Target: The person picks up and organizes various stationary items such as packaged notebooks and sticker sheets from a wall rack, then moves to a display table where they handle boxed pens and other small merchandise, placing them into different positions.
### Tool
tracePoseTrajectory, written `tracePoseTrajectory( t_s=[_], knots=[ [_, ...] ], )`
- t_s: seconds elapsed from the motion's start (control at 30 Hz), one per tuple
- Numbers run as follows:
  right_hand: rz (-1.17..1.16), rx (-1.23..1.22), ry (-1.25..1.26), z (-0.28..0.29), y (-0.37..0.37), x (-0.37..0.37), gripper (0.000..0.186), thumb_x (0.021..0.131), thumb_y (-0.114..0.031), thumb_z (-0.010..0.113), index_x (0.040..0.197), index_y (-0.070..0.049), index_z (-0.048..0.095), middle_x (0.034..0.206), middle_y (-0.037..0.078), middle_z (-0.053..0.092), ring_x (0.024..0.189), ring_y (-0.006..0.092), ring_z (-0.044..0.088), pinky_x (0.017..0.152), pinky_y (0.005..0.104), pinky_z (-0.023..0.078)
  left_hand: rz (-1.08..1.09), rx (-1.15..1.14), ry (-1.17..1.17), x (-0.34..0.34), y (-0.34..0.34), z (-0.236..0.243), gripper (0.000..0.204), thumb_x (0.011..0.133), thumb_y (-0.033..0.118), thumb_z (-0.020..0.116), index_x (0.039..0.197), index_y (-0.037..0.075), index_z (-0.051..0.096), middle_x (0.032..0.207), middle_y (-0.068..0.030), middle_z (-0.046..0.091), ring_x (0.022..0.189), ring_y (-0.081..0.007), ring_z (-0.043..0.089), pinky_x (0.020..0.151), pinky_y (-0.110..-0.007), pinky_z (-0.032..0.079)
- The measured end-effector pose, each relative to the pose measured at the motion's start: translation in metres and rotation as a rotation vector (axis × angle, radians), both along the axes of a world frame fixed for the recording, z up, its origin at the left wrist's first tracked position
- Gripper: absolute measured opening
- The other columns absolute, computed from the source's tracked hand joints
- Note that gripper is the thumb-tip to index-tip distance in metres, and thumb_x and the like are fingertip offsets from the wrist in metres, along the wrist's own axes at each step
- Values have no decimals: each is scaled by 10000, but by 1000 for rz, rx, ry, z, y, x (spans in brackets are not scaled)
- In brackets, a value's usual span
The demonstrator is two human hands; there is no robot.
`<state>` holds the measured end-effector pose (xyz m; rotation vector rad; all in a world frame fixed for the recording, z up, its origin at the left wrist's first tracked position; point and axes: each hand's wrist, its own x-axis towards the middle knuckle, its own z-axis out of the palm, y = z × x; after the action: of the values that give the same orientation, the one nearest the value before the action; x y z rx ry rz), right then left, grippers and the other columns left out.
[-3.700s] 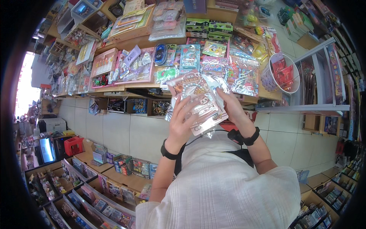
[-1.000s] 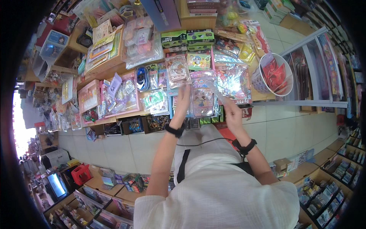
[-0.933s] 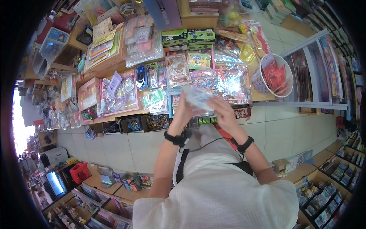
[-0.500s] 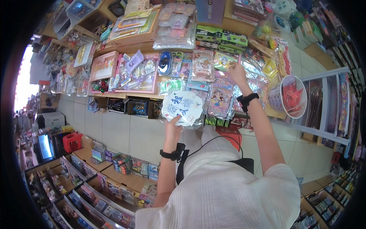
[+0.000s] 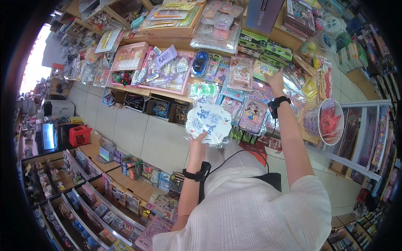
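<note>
Wood tbl (image 5: 178, 43), tiled flr (image 5: 125, 127), white pkg (image 5: 209, 120) held

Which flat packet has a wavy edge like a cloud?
The white packet with blue writing, held in the left hand. The brownish packet and the yellow-green packet by the right hand look straight-edged.

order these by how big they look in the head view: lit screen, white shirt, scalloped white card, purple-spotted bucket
Largest to smallest:
1. White shirt
2. Scalloped white card and purple-spotted bucket, too alike to rank
3. Lit screen
</note>
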<state>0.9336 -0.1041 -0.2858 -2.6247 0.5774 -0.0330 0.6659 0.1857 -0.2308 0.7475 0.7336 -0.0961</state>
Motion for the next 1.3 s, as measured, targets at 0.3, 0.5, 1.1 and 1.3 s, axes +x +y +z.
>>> tracePoseTrajectory(
  t_s=[0.3,0.5,1.1,1.3],
  knots=[
    [-376,1687,-166,18,-84,14,107,769,-46,606,849,-38,536,755,57,552,597,141,468,491,250,345,-110,17,56,26,-22,-7,294,782,17,559,1064,65,490,958,-44,595,795,-146,593,557,-274,434],
    [-498,1763,-277,29,-134,-68,162,809,-87,569,959,-28,542,881,71,563,760,157,519,571,267,391,-265,-6,-25,65,-59,-10,266,785,40,567,1042,56,498,966,-50,586,826,-150,581,594,-302,438],
    [-318,1678,-645,81,-141,-224,250,853,-109,532,1083,-11,532,1023,68,594,903,137,583,773,285,463,-581,181,-28,118,-171,-63,430,799,39,526,1181,-45,348,930,-128,477,866,-242,523,813,-374,454],
    [-343,1619,-814,115,-75,-286,243,849,-79,533,1078,3,531,1011,77,600,875,135,594,728,267,489,-849,304,-298,81,-119,-23,491,827,95,512,1264,-15,317,1202,-161,450,1075,-236,474,899,-327,418]
  ],
)
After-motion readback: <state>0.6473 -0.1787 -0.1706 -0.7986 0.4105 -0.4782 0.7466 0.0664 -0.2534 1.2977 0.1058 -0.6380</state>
